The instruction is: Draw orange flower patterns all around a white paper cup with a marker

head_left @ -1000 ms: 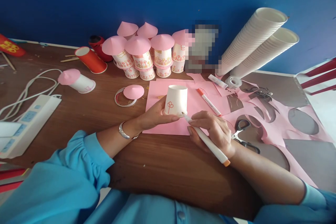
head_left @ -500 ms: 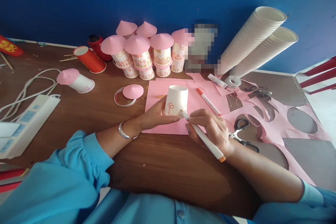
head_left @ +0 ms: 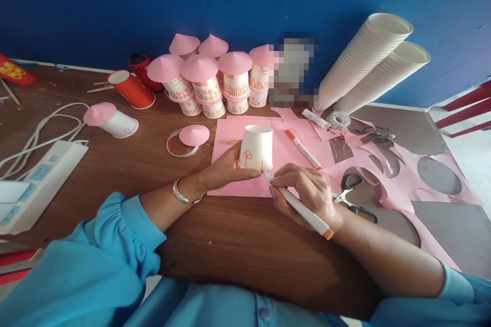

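My left hand (head_left: 226, 167) wraps the upturned paper cup (head_left: 256, 144) on the pink sheet (head_left: 284, 157). My right hand (head_left: 309, 191) pinches a marker (head_left: 307, 213), tip at the cup's lower rim. The cup seems light and crushable, best held gently by the sidewall. Beyond lie 1 spare marker (head_left: 304, 149), 1 loose pink cone (head_left: 194, 134) and 2 cup stacks (head_left: 368, 56).

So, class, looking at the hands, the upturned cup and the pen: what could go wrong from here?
The left hand alone steadies the upturned paper cup; pen pressure might tilt it and spoil the line.
The marker pen in the right hand draws at the cup's lower edge, so it may slip onto the pink paper.
Open scissors lie beside that hand and could nick it.
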`<action>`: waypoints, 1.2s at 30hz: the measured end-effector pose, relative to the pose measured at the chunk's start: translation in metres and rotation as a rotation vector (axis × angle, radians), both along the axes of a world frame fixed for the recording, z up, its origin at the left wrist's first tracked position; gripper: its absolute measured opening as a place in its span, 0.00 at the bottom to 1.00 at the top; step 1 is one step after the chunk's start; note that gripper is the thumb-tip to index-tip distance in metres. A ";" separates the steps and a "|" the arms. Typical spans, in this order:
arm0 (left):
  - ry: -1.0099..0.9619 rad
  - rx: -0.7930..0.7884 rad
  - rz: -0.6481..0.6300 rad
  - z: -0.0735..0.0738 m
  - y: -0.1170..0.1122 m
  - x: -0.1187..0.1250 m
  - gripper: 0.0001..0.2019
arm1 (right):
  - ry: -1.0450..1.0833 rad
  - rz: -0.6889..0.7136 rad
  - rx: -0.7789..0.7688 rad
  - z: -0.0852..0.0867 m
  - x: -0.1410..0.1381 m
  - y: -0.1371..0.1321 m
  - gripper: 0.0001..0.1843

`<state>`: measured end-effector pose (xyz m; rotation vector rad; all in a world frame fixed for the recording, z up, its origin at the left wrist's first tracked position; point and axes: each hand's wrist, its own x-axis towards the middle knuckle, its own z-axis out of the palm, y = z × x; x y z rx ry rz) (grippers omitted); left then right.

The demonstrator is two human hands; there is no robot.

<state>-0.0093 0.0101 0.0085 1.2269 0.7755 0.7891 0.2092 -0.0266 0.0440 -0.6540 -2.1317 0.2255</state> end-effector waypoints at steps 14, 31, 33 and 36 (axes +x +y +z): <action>-0.300 -0.112 -0.211 -0.005 0.001 -0.007 0.29 | 0.118 -0.053 -0.184 -0.026 0.007 0.022 0.42; -0.080 0.078 0.000 -0.005 -0.002 0.003 0.42 | -0.035 -0.104 -0.035 -0.028 0.007 0.021 0.45; -0.126 0.003 -0.031 -0.006 0.000 0.001 0.41 | -0.003 -0.093 -0.061 -0.025 0.007 0.023 0.44; -0.170 -0.054 -0.064 -0.009 0.001 -0.002 0.39 | 0.031 -0.092 -0.088 -0.024 0.007 0.027 0.44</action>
